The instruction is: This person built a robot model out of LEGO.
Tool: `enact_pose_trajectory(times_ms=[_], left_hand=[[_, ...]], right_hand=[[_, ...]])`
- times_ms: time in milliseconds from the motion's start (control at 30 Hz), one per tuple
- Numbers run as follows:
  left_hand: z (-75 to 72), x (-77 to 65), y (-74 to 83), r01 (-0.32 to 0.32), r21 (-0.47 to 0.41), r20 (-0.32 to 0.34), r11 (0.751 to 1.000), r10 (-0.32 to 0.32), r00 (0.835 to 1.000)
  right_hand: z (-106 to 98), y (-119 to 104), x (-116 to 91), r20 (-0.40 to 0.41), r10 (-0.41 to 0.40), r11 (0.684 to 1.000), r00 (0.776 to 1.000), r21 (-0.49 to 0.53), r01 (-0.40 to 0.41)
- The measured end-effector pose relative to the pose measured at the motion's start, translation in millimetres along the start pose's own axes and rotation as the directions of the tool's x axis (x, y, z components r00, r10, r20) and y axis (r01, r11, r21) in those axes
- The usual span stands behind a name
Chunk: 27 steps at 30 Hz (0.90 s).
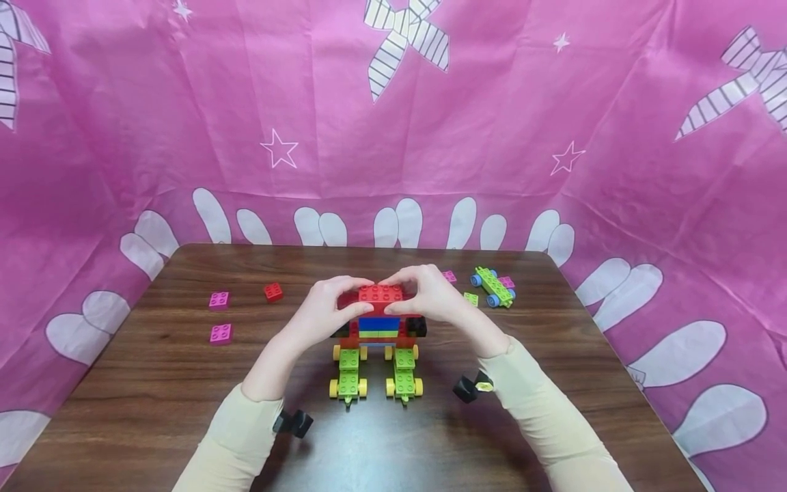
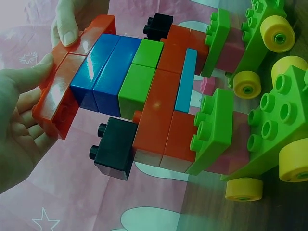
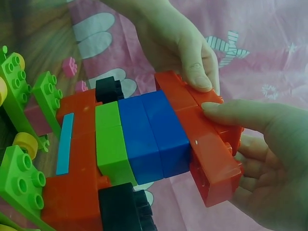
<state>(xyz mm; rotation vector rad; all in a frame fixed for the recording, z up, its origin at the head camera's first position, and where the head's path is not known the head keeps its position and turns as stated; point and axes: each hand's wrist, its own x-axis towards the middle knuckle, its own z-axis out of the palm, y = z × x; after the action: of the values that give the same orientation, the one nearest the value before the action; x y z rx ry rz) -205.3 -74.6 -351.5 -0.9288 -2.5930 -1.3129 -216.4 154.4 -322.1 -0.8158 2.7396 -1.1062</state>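
Note:
A tall build of toy bricks stands on two green wheeled bases [image 1: 348, 374] with yellow wheels. Its middle has red bricks [image 2: 159, 103], a light blue strip [image 2: 186, 81], green bricks [image 2: 136, 89] and blue bricks [image 3: 154, 137]. Black bricks [image 2: 115, 148] jut out on both sides. Across the top lie red bricks [image 3: 207, 149]. My left hand [image 1: 322, 311] grips their left end, thumb on the near face. The right hand [image 1: 430, 295] grips the other end likewise, and both thumbs press the near side. Fingers behind the red bricks are partly hidden.
On the table's left lie two pink bricks [image 1: 219, 300] and a small red brick [image 1: 273, 292]. At the back right are a green wheeled base [image 1: 494, 286] with blue wheels, a light green brick [image 1: 471, 298] and pink pieces. A pink curtain [image 1: 344, 137] surrounds the table [image 1: 154, 396].

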Motion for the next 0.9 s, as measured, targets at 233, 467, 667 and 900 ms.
enact_pose_trajectory(times_ms=[233, 467, 667, 900], left_hand=[[1.7, 0.8, -0.8, 0.0, -0.01, -0.007, 1.0, 0.0, 1.0], [1.8, -0.6, -1.0, 0.015, -0.014, -0.018, 1.0, -0.016, 1.0], [1.7, -0.9, -2.0, 0.011, -0.012, -0.017, 1.0, -0.011, 1.0], [2.3, -0.3, -2.9, 0.009, -0.016, -0.01, 1.0, -0.009, 1.0]], right_hand=[[2.6, 2.6, -2.7, -0.032, 0.005, 0.999, 0.999, 0.048, -0.003], [5.0, 4.2, -2.8, -0.04, 0.008, 0.997, 0.999, 0.077, -0.005], [5.8, 6.8, -0.1, -0.03, -0.003, 0.997, 1.0, 0.071, 0.005], [5.7, 7.7, -1.1, -0.032, 0.011, 0.997, 0.999, 0.082, -0.008]])
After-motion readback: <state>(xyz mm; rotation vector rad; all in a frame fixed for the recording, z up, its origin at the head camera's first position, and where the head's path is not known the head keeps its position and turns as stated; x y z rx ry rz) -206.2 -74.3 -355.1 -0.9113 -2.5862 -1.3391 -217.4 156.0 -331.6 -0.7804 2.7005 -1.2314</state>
